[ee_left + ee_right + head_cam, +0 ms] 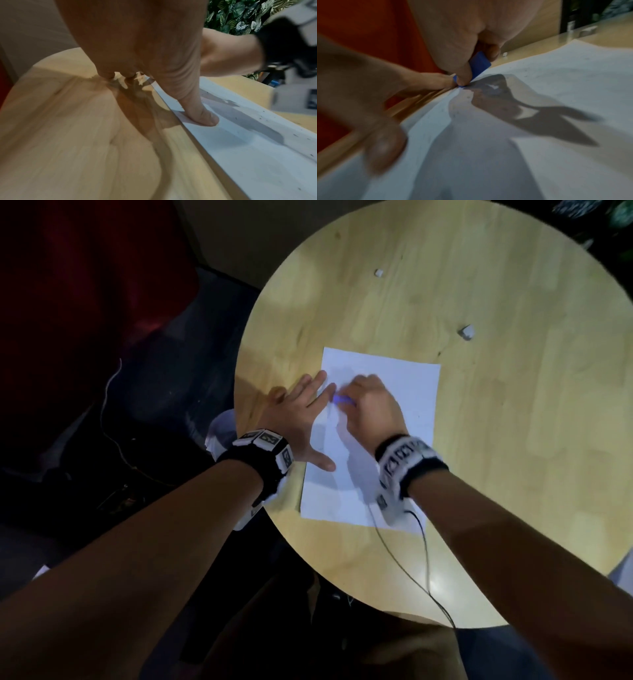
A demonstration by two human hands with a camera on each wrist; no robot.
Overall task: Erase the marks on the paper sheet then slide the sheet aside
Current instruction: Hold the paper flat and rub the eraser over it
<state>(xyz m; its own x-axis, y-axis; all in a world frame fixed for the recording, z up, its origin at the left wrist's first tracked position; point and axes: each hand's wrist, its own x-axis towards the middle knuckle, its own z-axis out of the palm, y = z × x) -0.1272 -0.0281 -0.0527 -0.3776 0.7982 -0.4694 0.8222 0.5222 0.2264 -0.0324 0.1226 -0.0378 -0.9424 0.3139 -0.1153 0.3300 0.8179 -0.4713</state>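
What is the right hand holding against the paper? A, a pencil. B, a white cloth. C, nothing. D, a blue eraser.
D: the right hand pinches a blue eraser, its lower end on the paper sheet near the left edge.

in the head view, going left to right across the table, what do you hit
left hand pressing the sheet's left edge → blue eraser → right hand gripping it → bare right part of the paper sheet → small grey piece on the round wooden table
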